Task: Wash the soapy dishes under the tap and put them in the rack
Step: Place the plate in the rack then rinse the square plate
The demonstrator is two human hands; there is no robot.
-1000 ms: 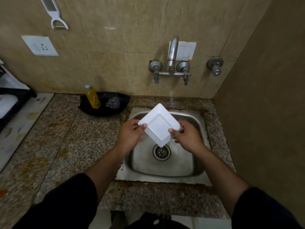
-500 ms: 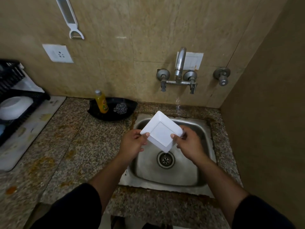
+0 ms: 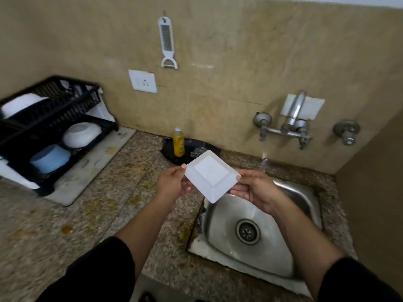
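Observation:
A white square plate (image 3: 212, 175) is held bottom side up above the left edge of the steel sink (image 3: 303, 199). My left hand (image 3: 172, 184) grips its left corner and my right hand (image 3: 255, 189) grips its right corner. The tap (image 3: 293, 118) is on the wall behind, to the right of the plate. A black two-tier dish rack (image 3: 54, 118) stands at the far left of the counter and holds white bowls (image 3: 82, 134) and a light blue bowl (image 3: 50, 158).
A yellow soap bottle (image 3: 178, 143) stands on a black tray (image 3: 197, 150) with a steel scrubber behind the plate. The rack sits on a white mat (image 3: 91, 162). The granite counter (image 3: 91, 221) has stains. A side wall closes in at the right.
The plate has moved left, from under the tap over the sink middle to the sink's left edge. The view has swung left and the rack has come into sight.

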